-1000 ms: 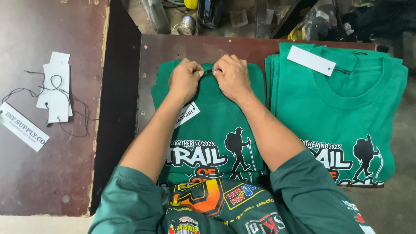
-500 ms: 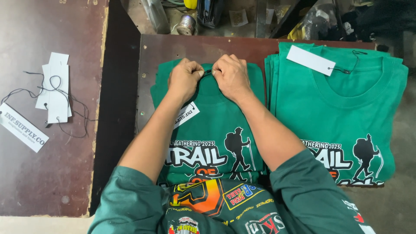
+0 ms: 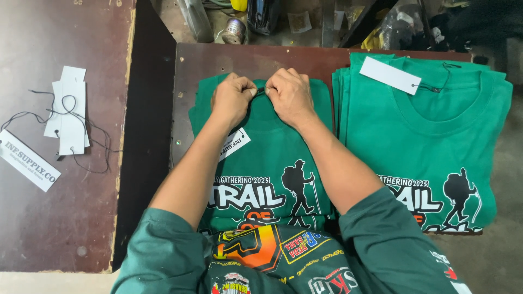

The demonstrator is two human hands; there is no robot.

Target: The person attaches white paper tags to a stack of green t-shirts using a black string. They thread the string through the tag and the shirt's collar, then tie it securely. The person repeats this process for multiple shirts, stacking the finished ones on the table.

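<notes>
While left hand [image 3: 233, 98] and right hand [image 3: 290, 96] pinch black string [image 3: 261, 91] at collar — green shirt [image 3: 267, 163] lies lengthwise, collar away.

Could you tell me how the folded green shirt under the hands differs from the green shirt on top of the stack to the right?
The near shirt has both hands at its collar, left hand and right hand; the stack's top shirt lies untouched. The near shirt's white tag lies on its chest by the left forearm; the other's tag lies above its collar. Both are green, folded, with a hiker print.
</notes>
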